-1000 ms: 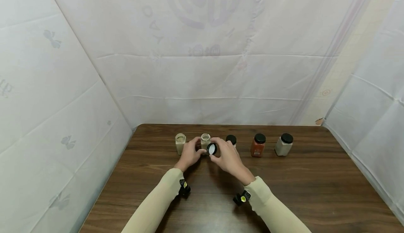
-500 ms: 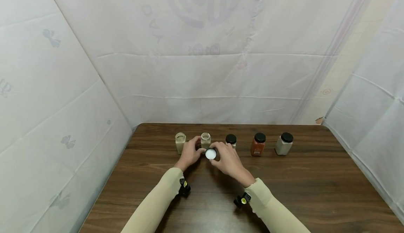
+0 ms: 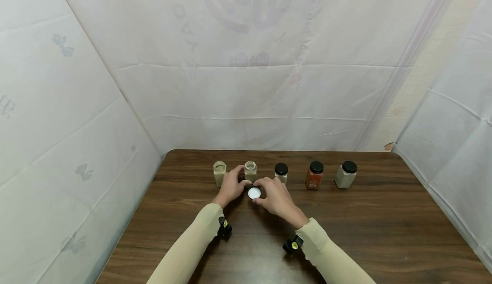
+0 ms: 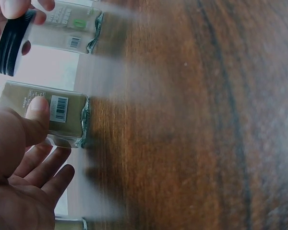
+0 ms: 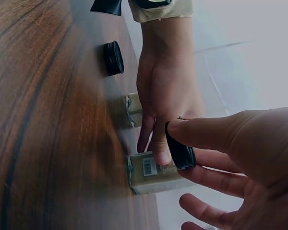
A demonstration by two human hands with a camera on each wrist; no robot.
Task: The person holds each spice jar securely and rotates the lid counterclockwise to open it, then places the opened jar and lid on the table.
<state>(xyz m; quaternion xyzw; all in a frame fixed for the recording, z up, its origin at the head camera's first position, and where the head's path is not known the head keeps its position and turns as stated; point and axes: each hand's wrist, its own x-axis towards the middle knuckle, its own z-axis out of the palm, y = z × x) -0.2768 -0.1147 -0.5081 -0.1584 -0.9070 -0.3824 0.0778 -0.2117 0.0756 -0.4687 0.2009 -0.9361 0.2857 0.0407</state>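
Observation:
My left hand holds an open glass jar of beige powder, standing on the table. In the left wrist view the thumb lies on the jar's side by a barcode label. My right hand pinches a black screw lid between thumb and fingers, just in front of that jar; its white inside faces up toward the head camera. Left of my left hand stands another open jar with similar powder. A second black lid lies on the table near the left wrist in the right wrist view.
To the right stand a black-capped jar, partly behind my right hand, a red-filled jar and a pale-filled jar, both black-capped. The row stands near the far edge of the wooden table. White sheets hang behind and beside it.
My right hand has brought the lid down toward me and slightly left, away from the jar mouth, tipping its white inside upward. My left hand has stayed on the jar.

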